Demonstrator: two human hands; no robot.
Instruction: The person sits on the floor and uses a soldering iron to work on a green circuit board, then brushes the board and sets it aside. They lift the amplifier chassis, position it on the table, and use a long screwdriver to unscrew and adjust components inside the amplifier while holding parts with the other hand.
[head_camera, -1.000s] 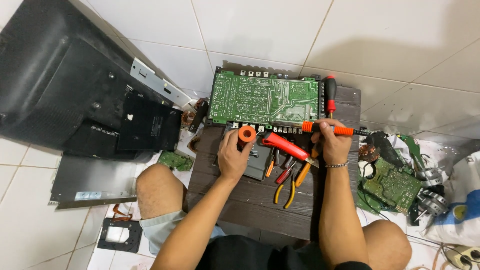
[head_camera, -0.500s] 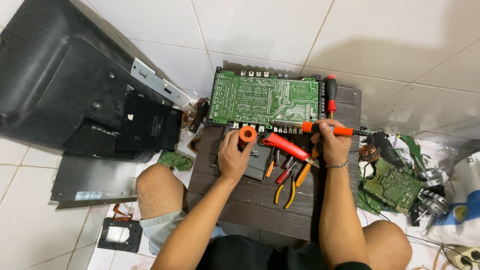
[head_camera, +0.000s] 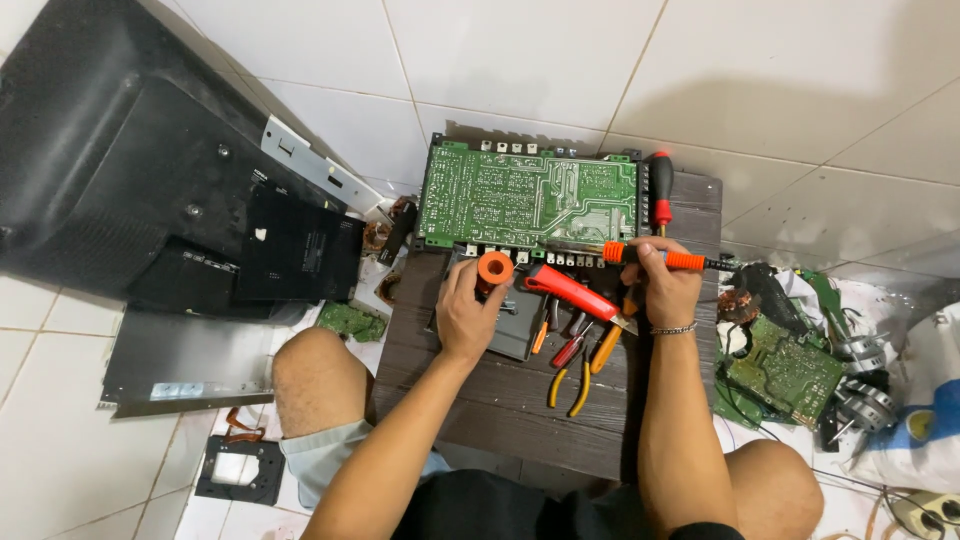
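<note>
- The green board (head_camera: 528, 204) lies at the far end of the dark wooden table (head_camera: 500, 400).
- Just below the board's near edge, the right hand (head_camera: 665, 285) is closed around an orange-handled iron (head_camera: 660, 260), held level along that edge.
- The left hand (head_camera: 468, 312) pinches an orange spool (head_camera: 494, 269) near the board's lower left.
- Below the board, between the hands, lie a red knife (head_camera: 575, 294) and pliers (head_camera: 578, 372).
- A red screwdriver (head_camera: 661, 192) lies beside the board's right edge.

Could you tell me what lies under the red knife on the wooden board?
Under the red knife lie plier handles, some red, some yellow. Their jaws are hidden beneath it.
</note>
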